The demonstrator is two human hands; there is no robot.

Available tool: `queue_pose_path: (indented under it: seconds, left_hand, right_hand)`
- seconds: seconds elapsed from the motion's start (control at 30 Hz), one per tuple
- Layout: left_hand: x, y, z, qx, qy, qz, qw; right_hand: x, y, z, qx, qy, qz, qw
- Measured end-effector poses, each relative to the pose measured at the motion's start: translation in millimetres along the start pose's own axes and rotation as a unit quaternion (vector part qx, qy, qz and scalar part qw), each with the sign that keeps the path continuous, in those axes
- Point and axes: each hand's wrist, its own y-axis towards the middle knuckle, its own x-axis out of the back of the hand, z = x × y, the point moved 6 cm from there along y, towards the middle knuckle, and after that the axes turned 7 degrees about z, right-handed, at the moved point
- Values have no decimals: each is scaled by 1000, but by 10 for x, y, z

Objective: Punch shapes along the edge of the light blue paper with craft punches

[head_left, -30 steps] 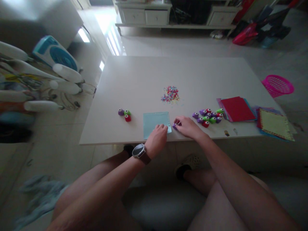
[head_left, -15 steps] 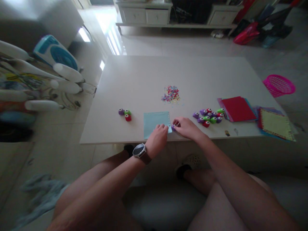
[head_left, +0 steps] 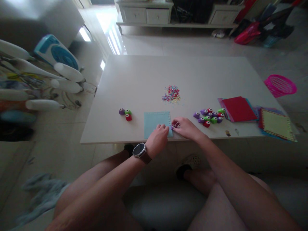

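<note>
A light blue sheet of paper (head_left: 154,119) lies near the table's front edge, with small punched holes along its right and top edges. My left hand (head_left: 158,134), fingers curled, presses on the lower right part of the sheet. In my right hand (head_left: 184,127) is a small purple craft punch (head_left: 173,127), gripped between thumb and fingers. It sits right at the sheet's right edge; my fingers partly hide it, so I cannot tell how far the paper reaches into its slot.
Several purple, green and red craft punches (head_left: 209,117) cluster to the right, and three more (head_left: 127,113) stand at left. Paper confetti (head_left: 171,94) is heaped beyond the sheet. Coloured paper, red on top (head_left: 240,109), and a yellow sheet with punched edges (head_left: 275,124) lie far right.
My right hand has brought the purple punch slightly left, up against the sheet's right edge. The left hand stays on the paper, and the sheet's right side looks a little straighter.
</note>
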Motion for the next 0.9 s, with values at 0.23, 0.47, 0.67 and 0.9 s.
queue_pose_path:
  seconds: [0.23,0.47,0.67,0.9]
  left_hand:
    - [67,-60,40,14,62,-29,998]
    - [2,-68,88,-5,27,6,1000]
    - [-22,-65,81,-11,21,1,1000]
    - [-37,-50,90,-16,15,0,1000]
  right_hand:
    - [13,-19,-67,-96,59,27,993]
    - [-12,-3,-68,-88,113,24,989]
    - [-58,13,-98,-76,148,31,986]
    - [-77,28,-107,-71,143,22,987]
